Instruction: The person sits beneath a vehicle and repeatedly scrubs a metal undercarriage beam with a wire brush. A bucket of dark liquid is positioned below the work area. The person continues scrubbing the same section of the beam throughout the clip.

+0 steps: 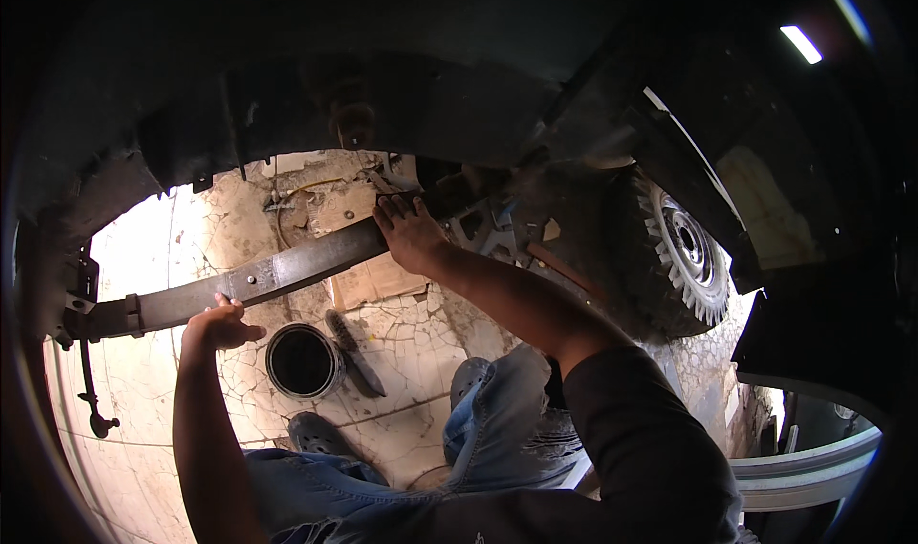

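Note:
A long dark steel leaf spring (258,281) runs from the left edge up toward the middle, under a vehicle's wheel arch. My left hand (222,324) is curled against its underside near a metal clamp band. My right hand (409,230) lies flat on the spring's upper right end, fingers spread over the top. Both forearms come up from the bottom of the view, the right one in a dark sleeve.
A round black can (302,360) stands on the cracked pale floor (172,372), with a dark brush (354,353) beside it. A knobby tyre on a rim (684,252) sits at the right. My jeans and dark shoes (316,436) are below. Dark bodywork (382,95) arches overhead.

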